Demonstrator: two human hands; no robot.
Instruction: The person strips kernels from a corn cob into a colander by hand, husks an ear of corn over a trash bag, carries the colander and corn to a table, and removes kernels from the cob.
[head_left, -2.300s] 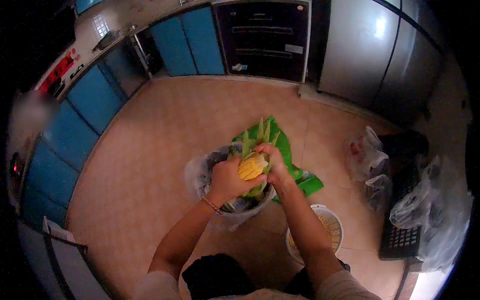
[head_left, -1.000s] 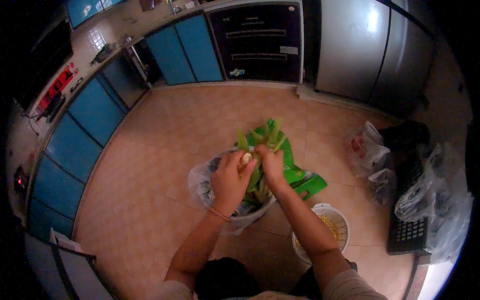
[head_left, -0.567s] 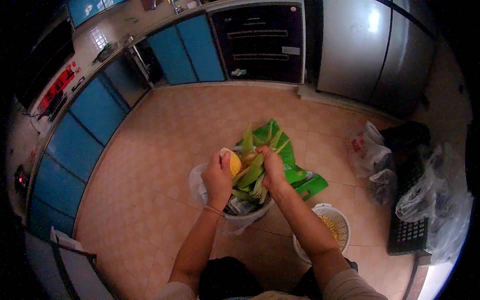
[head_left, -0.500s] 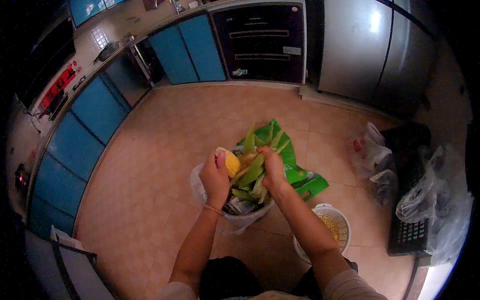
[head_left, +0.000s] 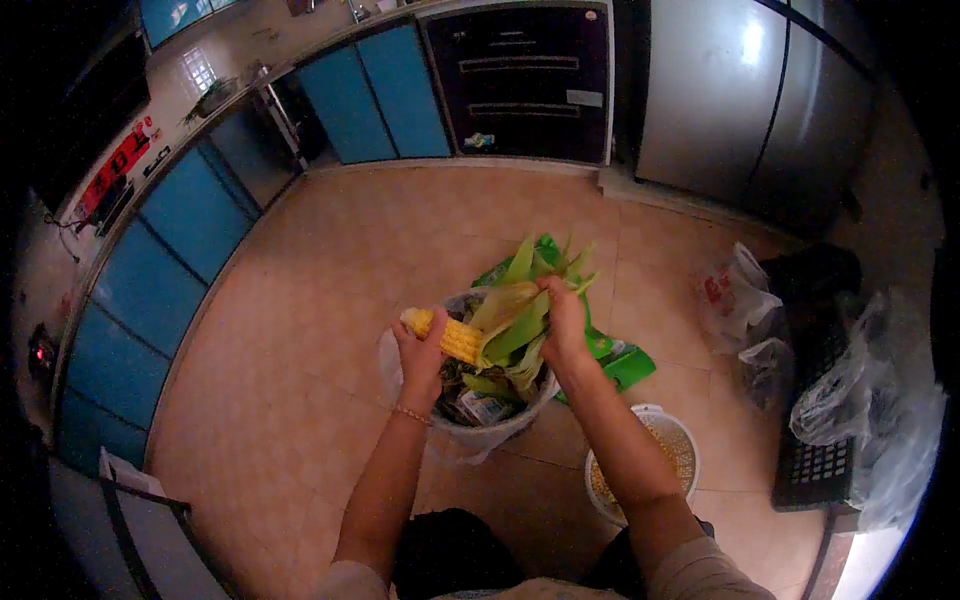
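Note:
An ear of corn (head_left: 458,340) lies tilted across my grip, its yellow kernels bare along the left part. My left hand (head_left: 422,352) is closed around that bare end. Green husks (head_left: 515,325) fan out from the ear's right end, and my right hand (head_left: 562,318) grips them in closed fingers. Below both hands stands a lined waste bin (head_left: 505,432) with husks and other scraps inside. A green plastic bag (head_left: 620,366) lies behind and right of the bin, partly covered by the husks and my right hand.
A white basket (head_left: 690,455) holding loose corn kernels stands on the floor beneath my right forearm. At the right are a black crate (head_left: 815,470) and clear plastic bags (head_left: 850,400). Blue cabinets (head_left: 170,245) line the left; a fridge (head_left: 710,100) stands at the back right.
The corn ear has swung flatter, and more of its yellow kernels show. My right hand has moved slightly up and right with the husks; my left hand has shifted a little left.

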